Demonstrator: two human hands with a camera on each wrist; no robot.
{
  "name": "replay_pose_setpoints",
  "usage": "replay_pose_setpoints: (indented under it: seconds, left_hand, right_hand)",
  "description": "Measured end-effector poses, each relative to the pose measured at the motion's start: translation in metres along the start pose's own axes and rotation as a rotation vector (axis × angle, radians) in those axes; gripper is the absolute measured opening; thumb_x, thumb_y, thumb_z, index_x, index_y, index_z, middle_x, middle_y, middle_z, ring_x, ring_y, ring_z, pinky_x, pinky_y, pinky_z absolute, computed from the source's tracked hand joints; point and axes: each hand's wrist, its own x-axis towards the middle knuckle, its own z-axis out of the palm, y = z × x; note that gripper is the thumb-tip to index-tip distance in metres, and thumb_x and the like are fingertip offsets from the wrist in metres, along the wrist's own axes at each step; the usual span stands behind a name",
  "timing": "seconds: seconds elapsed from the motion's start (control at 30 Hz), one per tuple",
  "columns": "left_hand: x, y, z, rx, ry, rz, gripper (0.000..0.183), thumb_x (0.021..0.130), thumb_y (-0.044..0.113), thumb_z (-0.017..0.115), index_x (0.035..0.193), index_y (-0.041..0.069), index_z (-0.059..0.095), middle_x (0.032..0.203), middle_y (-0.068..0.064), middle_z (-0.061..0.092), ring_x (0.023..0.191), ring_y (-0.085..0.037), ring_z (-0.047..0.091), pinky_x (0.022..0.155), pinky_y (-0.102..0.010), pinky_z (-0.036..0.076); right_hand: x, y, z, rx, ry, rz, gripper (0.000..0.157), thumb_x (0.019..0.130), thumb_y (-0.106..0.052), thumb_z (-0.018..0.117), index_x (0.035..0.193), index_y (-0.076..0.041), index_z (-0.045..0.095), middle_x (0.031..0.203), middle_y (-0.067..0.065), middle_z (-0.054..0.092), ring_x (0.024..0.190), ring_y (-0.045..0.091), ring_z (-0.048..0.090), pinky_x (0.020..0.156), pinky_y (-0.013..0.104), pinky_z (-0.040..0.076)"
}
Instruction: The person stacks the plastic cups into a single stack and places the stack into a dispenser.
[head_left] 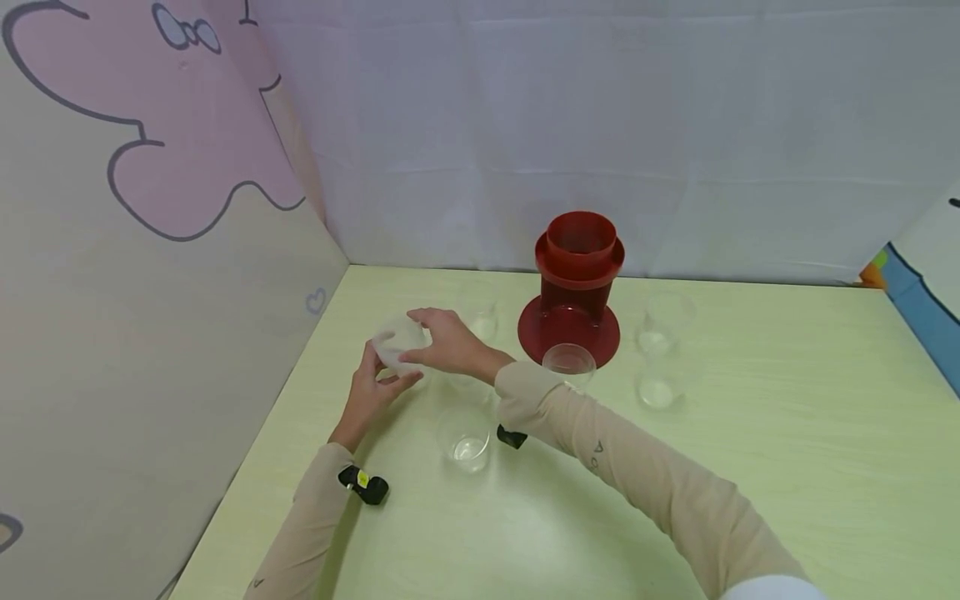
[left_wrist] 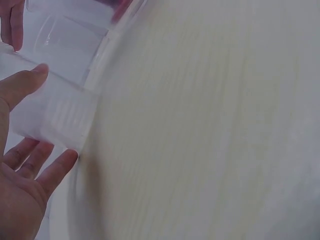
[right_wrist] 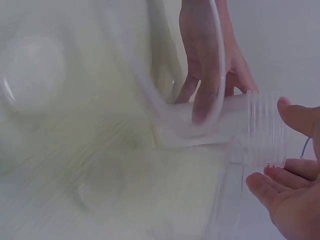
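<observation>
My left hand (head_left: 367,398) and right hand (head_left: 455,343) hold a whitish, see-through stack of plastic cups (head_left: 396,346) between them, at the table's left side. In the right wrist view, several ridged rims (right_wrist: 265,125) lie close together at the stack's end. There, the right thumb and fingers grip the rims from opposite sides. The left thumb and fingers curl round the cup body (left_wrist: 55,112), as the left wrist view shows. Single clear cups stand near the hands: one cup (head_left: 467,446) in front and another cup (head_left: 480,321) behind the right hand.
A red cylindrical stand (head_left: 573,296) with a wide round base is at the back middle. Before it stands a clear cup (head_left: 569,364), partly behind the right sleeve. Two more clear cups, a rear cup (head_left: 656,337) and a nearer cup (head_left: 660,392), stand to the right.
</observation>
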Motion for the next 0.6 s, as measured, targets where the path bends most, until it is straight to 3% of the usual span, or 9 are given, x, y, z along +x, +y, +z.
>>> replay_pose_setpoints:
  seconds: [0.23,0.6]
  left_hand:
    - [-0.001,0.0009,0.0013,-0.02,-0.002,-0.007,0.076,0.081,0.009,0.076,0.14,0.01,0.028,0.134,-0.018,0.045,0.12,-0.032,0.048,0.093,-0.043,0.048]
    - [-0.0027,0.0002,0.0016,-0.013,0.004,-0.019,0.077,0.081,0.011,0.076,0.141,0.013,0.027,0.133,-0.017,0.046,0.119,-0.03,0.048,0.092,-0.039,0.049]
  right_hand:
    - [-0.0001,-0.0011,-0.0007,-0.032,-0.001,0.019,0.065,0.083,-0.024,0.075,0.135,0.002,0.047,0.134,0.012,0.053,0.121,0.023,0.049,0.1,0.033,0.043]
    - [-0.008,-0.0075,-0.007,-0.005,0.02,-0.001,0.062,0.08,-0.019,0.077,0.133,-0.003,0.05,0.13,0.01,0.054,0.115,0.028,0.051,0.093,0.035,0.046]
